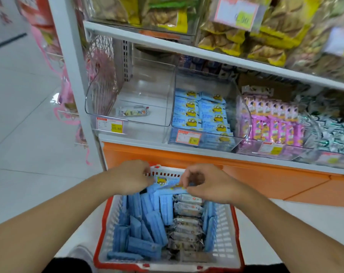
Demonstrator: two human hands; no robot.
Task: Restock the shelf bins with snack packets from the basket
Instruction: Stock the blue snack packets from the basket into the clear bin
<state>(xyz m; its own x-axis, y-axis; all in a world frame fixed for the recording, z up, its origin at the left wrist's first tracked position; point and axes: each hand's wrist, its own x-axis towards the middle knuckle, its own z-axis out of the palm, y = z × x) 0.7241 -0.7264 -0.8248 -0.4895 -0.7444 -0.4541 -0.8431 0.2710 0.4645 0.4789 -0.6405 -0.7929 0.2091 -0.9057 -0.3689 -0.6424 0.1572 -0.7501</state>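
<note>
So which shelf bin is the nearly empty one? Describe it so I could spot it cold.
Start at the white shelf above the orange base, which carries a row of clear bins. The nearly empty bin is the leftmost, beside the white upright post. It holds a single pale packet, while the bin next to it is packed with blue cartoon packets.

Position: a single camera on the person's head, above the basket (224, 243).
Direction: forward and down toward the shelf (186, 47) (wide-angle, so straight edges bow).
Nearness: forearms and basket fill the lower frame, close; the clear bins (127, 123) sit just beyond.
Shared ground: only one view, so nothing overlaps.
</note>
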